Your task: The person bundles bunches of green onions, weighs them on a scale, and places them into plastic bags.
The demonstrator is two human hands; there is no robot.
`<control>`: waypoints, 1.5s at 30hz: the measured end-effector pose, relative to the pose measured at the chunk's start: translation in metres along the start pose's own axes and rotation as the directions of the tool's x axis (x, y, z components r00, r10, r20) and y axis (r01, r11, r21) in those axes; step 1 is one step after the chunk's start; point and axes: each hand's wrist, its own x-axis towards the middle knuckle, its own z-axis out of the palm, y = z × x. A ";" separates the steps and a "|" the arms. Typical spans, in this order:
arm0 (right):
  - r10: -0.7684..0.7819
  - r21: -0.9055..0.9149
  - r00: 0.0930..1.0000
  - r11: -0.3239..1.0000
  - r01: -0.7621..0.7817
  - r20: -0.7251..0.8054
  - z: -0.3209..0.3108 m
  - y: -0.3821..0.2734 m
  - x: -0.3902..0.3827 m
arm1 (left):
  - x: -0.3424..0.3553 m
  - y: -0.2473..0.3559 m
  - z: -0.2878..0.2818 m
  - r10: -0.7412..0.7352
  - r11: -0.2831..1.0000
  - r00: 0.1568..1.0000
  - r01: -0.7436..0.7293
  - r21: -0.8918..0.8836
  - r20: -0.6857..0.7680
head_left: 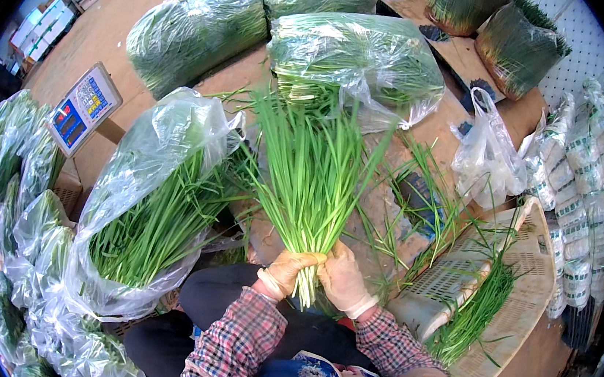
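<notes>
Both of my hands wear thin pale gloves and grip one large bunch of garlic chives (312,175) near its white stem ends. My left hand (290,273) is closed round the left side of the stems, thumb across the front. Against it on the right, my right hand (345,280) is closed on the same stems. The green leaves fan out upward and away from me, and the cut ends stick out below my hands. What my right fingertips do behind the stems is hidden.
At left lies an open clear bag (146,148) of chives, beside a digital scale (83,110). Filled bags (357,51) lie ahead. A tilted cream plastic crate (527,286) holds loose chives at right, near a white plastic bag (492,161). Loose stalks (419,193) litter the work surface.
</notes>
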 end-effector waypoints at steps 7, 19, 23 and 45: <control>0.046 -0.004 0.748 0.998 -0.058 0.662 -0.119 -0.014 0.026 | -0.016 0.009 0.012 -0.092 0.982 0.979 0.060 0.177 0.183; 0.003 0.262 0.947 0.961 0.086 -0.321 -0.170 0.031 0.109 | -0.051 0.024 0.052 -0.171 0.955 0.860 0.026 0.294 0.480; 0.058 0.028 0.975 0.998 -0.054 -0.214 -0.179 0.042 0.115 | -0.057 0.025 0.050 -0.183 0.960 0.850 0.046 0.277 0.495; 0.168 -0.490 0.973 0.869 -0.070 0.160 -0.194 -0.007 0.132 | -0.070 0.040 0.042 -0.262 0.964 0.782 0.188 0.186 0.565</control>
